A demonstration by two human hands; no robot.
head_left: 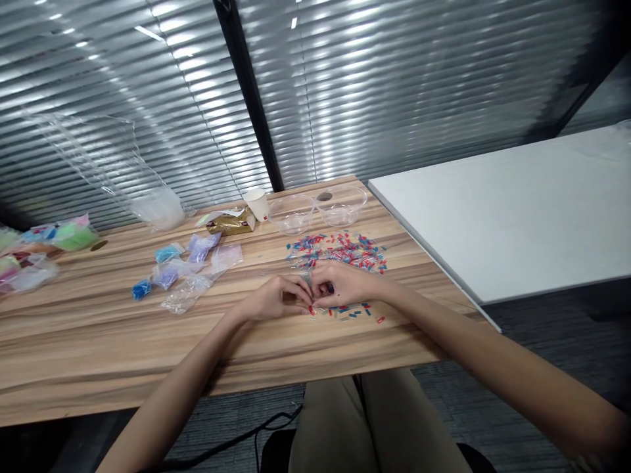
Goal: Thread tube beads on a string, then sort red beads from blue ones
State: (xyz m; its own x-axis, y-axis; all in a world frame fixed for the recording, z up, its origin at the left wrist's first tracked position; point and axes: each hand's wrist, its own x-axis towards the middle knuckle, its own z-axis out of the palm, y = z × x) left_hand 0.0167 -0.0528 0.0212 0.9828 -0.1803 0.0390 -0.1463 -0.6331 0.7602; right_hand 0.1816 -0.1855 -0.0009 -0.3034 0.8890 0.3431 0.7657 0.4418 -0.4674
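Small tube-like pieces (350, 251) in red, blue and clear are scattered over the wooden table just beyond my hands. A thinner scatter of the same pieces (351, 314) lies on the near side of my right hand. My left hand (275, 299) is closed, its fingertips low over the wood beside a red piece (311, 310). Facing it, my right hand (345, 284) has its fingers curled inward, with the fingertips close to those of the left. Whatever the fingers pinch is too small or too hidden to name.
Two clear plastic bowls (340, 213) stand behind the pieces, next to a paper cup (256, 203) and a gold box (231, 221). Small bags (185, 292) and blue packets lie to the left. A white table (517, 210) adjoins on the right.
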